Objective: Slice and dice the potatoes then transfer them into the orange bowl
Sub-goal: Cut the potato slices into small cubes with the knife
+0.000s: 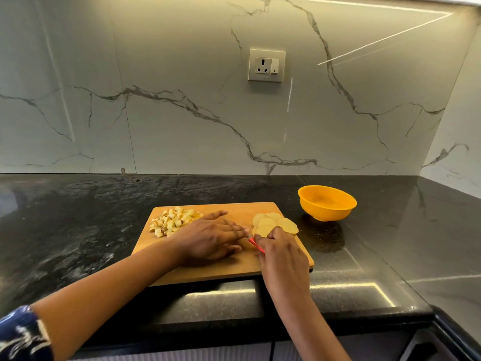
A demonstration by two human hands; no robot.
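The right hand (281, 252) curls around a red knife handle (256, 246) (blade hidden), it seems ready to cut; the left hand (210, 237) lies flat, fingers straight, probably steadying the cutting board (221, 272). Behind them potato slices (273, 224) wait overlapped, diced pieces (173, 221) sit aside at left, and 1 empty orange bowl (326, 214) stands beside the board.

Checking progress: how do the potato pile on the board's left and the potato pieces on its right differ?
The diced potatoes are small cubes, heaped; the potato slices are flat rounds, overlapping, nearer the orange bowl. Both are pale and lie on the cutting board.
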